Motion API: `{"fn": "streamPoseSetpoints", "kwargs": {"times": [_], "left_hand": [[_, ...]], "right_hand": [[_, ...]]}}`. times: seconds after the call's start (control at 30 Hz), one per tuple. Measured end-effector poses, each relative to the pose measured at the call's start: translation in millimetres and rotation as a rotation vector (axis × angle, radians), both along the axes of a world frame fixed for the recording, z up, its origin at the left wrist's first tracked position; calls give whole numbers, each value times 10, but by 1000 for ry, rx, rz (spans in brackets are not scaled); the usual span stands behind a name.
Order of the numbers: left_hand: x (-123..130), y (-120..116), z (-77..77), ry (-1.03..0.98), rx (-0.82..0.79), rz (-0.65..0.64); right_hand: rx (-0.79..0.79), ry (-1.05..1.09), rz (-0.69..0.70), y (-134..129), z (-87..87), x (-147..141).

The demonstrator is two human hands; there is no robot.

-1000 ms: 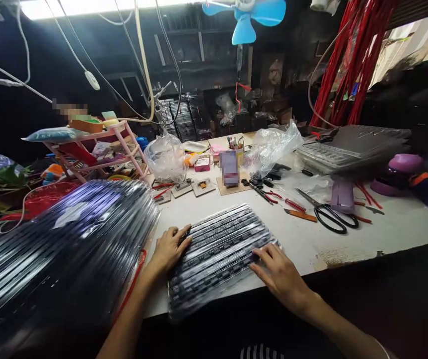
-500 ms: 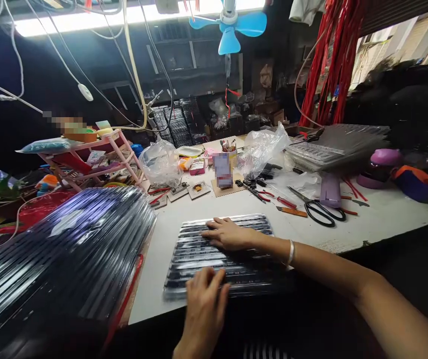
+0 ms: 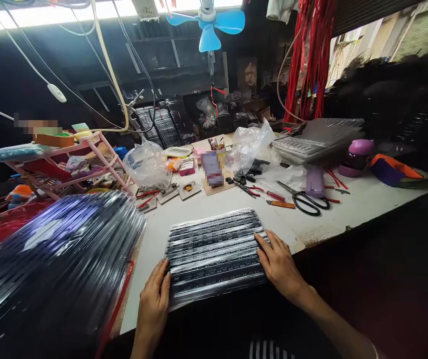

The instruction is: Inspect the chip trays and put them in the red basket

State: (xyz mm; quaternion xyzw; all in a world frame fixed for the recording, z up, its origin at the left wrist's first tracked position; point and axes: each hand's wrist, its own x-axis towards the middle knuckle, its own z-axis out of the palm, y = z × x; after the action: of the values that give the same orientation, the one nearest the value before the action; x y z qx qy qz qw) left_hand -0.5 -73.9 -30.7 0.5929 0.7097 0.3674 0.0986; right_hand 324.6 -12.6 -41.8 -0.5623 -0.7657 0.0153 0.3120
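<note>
A clear plastic tray with rows of dark strips [image 3: 214, 254] lies on the white table near its front edge. My left hand [image 3: 154, 294] rests against the tray's left side, thumb and fingers along the rim. On the opposite side my right hand [image 3: 280, 262] has its fingers spread over the tray's right edge. Both hands look open, touching the tray without closing round it. To the left, a large pile of similar shiny trays [image 3: 68, 249] rises beside the table.
Scissors [image 3: 307, 200], an orange-handled knife [image 3: 281, 204] and pliers [image 3: 249, 190] lie behind the tray at right. Plastic bags [image 3: 148, 164], a pink rack [image 3: 103, 154] and stacked clear trays [image 3: 303, 147] stand farther back. A blue fan [image 3: 208, 22] hangs above.
My right hand has moved from the tray's top to its right edge. My left hand has gone from the front edge to the left side. The camera view has shifted to the right.
</note>
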Motion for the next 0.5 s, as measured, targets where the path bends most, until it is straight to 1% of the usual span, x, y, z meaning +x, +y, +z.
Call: {"fn": "streamPoseSetpoints", "kwargs": {"times": [0.1,0.23,0.37,0.5], "left_hand": [[-29,-9,-10,-32,-45,77],[-21,-6,45,-64,-69,182],[24,19,112,-91,-82,242],[-1,7,106,-212,-74,236]], "right_hand": [[-28,-63,55,144,70,-112],[-39,-68,131,295,104,-133],[-51,6,171,288,75,-92],[-110,142,140,281,86,-124]]}}
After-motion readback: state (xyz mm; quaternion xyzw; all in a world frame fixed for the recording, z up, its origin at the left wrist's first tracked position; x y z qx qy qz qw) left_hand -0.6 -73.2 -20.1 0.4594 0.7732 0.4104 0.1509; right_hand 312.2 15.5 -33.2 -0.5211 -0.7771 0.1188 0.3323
